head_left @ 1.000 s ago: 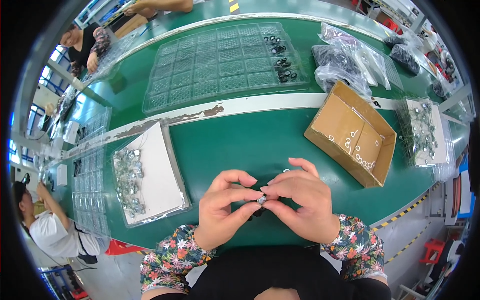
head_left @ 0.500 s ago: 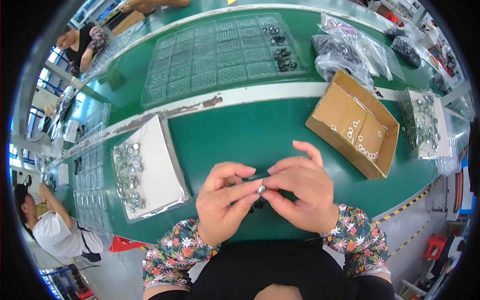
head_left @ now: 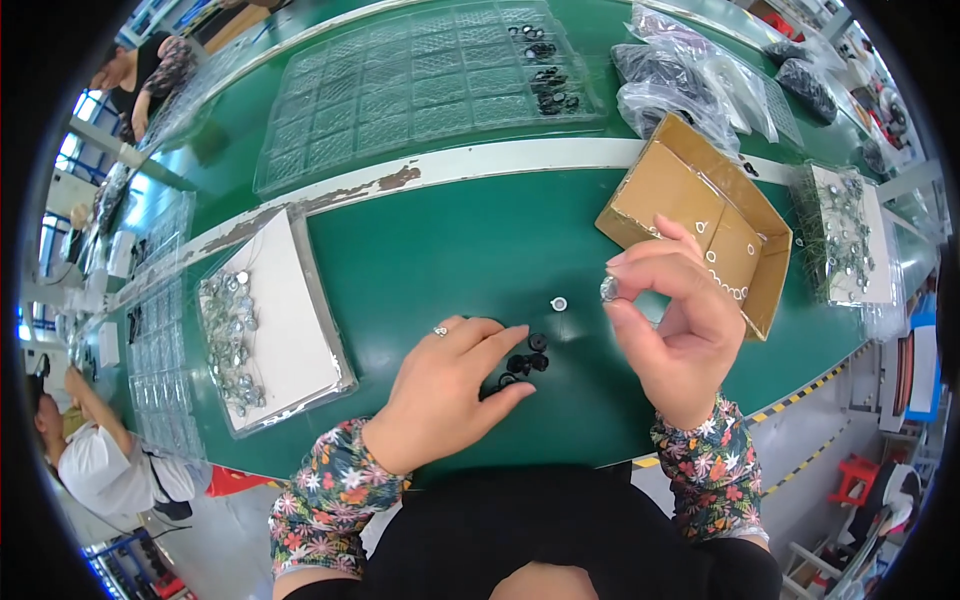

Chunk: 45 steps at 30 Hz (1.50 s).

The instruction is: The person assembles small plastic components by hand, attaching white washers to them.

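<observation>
Between thumb and forefinger of my right hand [head_left: 690, 320] is a small round silvery part [head_left: 608, 288], raised near the brown box's near left side. My left hand [head_left: 445, 385] rests low over the green table, its fingers and thumb apart. Several small black round parts [head_left: 527, 362] lie at its fingertips; whether the hand touches them I cannot tell. A small white ring-shaped piece [head_left: 559, 304] lies alone on the table between both hands.
An open cardboard box [head_left: 640, 207] holding white rings stands at right. White pads with silvery wired parts lie left [head_left: 300, 320] and far right [head_left: 870, 240]. Behind a raised white strip [head_left: 470, 165] are a clear compartment tray [head_left: 350, 100] and bagged black parts [head_left: 655, 75]. Two people sit at left.
My hands have come apart. The right has moved up and right, pinching a silvery part; the left has opened and lowered beside the black parts. The white ring on the table now shows.
</observation>
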Available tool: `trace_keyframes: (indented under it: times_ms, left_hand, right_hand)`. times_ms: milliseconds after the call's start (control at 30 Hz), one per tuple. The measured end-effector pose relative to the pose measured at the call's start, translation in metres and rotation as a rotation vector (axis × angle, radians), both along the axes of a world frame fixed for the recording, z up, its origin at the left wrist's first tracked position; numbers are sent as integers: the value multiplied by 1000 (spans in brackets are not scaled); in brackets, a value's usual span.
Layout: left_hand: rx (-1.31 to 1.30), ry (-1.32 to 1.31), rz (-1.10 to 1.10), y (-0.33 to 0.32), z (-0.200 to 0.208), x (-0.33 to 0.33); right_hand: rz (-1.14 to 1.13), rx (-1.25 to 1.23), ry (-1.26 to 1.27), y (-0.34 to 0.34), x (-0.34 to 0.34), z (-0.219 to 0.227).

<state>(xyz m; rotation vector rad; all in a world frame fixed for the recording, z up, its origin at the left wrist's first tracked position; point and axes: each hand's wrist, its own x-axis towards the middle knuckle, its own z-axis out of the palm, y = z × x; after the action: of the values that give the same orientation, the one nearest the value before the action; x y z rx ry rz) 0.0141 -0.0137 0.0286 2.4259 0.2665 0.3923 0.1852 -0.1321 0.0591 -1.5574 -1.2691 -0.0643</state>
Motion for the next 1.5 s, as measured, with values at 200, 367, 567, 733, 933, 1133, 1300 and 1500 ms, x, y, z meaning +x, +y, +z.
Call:
trace_keyframes:
  times_ms: [200, 367, 567, 733, 933, 1133, 1300, 1500]
  left_hand:
    - [134, 17, 49, -11, -5, 19]
    - [171, -14, 72, -13, -13, 26]
    - [145, -62, 66, -7, -14, 26]
    - [-785, -69, 105, 7, -2, 8]
    - [-1635, -301, 4, 17, -9, -1]
    - [-1676, -273, -8, 15, -13, -1]
    - [-1680, -280, -22, 14, -15, 0]
    - [-1699, -289, -76, 14, -17, 0]
  right_hand:
    - [95, -79, 28, 3, -4, -6]
    - [100, -78, -2, 5, -3, -8]
    - [93, -57, -23, 7, -2, -7]
    - [32, -38, -28, 7, -3, -4]
    - [84, -57, -44, 6, -15, -10]
    - [113, -39, -155, 10, -23, -13]
    - [92, -49, -242, 12, -25, -13]
    - [53, -46, -311, 12, -27, -14]
